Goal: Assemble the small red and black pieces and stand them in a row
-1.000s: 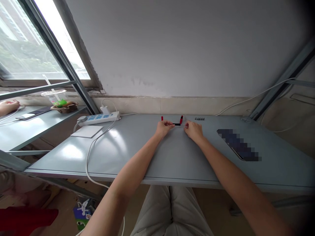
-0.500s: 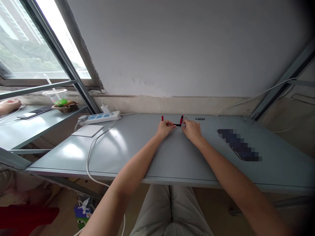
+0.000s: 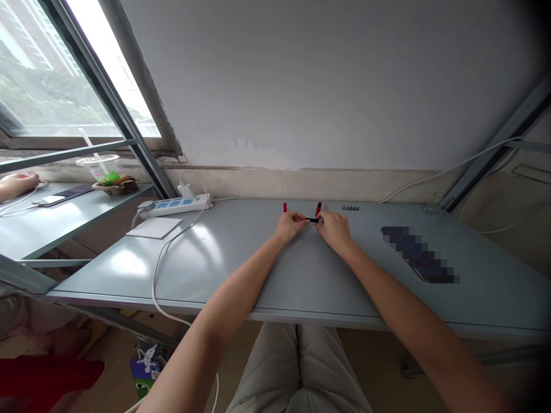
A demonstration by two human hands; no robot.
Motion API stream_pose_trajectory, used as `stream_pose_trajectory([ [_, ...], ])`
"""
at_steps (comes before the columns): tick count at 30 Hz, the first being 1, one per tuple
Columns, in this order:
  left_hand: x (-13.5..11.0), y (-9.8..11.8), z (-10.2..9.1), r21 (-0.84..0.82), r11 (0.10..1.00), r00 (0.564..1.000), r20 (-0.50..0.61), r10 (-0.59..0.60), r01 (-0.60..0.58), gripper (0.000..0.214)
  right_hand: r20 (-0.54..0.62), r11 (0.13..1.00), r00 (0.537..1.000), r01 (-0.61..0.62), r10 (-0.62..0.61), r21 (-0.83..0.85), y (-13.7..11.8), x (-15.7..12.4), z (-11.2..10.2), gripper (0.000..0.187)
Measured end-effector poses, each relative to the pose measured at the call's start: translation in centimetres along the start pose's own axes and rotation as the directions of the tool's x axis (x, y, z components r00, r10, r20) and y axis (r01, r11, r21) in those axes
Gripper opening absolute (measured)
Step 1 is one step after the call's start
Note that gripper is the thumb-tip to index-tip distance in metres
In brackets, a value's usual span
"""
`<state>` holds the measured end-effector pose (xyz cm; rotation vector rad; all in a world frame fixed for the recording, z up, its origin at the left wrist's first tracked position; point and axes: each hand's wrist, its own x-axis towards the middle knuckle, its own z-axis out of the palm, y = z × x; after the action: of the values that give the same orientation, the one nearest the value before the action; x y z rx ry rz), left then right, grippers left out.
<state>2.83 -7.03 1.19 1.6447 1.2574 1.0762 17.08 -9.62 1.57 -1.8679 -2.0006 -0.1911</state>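
Observation:
Between my hands is a thin black rod-shaped piece [image 3: 312, 220], held level just above the grey desk. My left hand [image 3: 290, 226] pinches its left end, fingers closed. At its right end, the closed fingers of my right hand [image 3: 334, 229] grip it too; their tips are partly hidden. A small red cylinder [image 3: 284, 207] stands behind my left hand. Behind my right hand is a red and black piece [image 3: 318, 208], with a small clear piece [image 3: 324, 205] beside it. Several small dark pieces [image 3: 350, 208] lie in a row to the right.
A blurred-out phone [image 3: 419, 255] lies on the desk [image 3: 318, 281] at right. A white power strip [image 3: 176, 206], a white flat square [image 3: 155, 228] and a cable [image 3: 157, 267] are at left. Another person's hand [image 3: 19, 184] rests on the neighbouring desk, near a plastic cup [image 3: 99, 166].
The fingers of my right hand have shifted slightly left along the black piece. The clear bit by those fingers shows less now. My left hand keeps its pinch.

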Motion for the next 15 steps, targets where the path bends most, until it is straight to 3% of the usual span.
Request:
stream_pose_trajectory([
  [4,0.5,-0.1,-0.6,0.039,0.999,0.998,-0.065,-0.002,0.005,0.014,0.066,0.994,0.995,-0.075,0.070,0.076,0.4,0.3,0.4,0.014],
  [10,1.7,-0.9,-2.6,0.096,0.992,0.948,-0.316,-0.047,0.081,0.011,0.165,0.896,0.976,-0.195,0.139,0.399,0.0,1.7,1.8,0.014],
  [15,2.5,-1.8,-4.0,0.139,0.983,0.900,-0.433,-0.051,0.123,0.010,0.196,0.883,0.972,-0.205,0.132,0.422,-2.3,4.0,2.9,0.011],
])
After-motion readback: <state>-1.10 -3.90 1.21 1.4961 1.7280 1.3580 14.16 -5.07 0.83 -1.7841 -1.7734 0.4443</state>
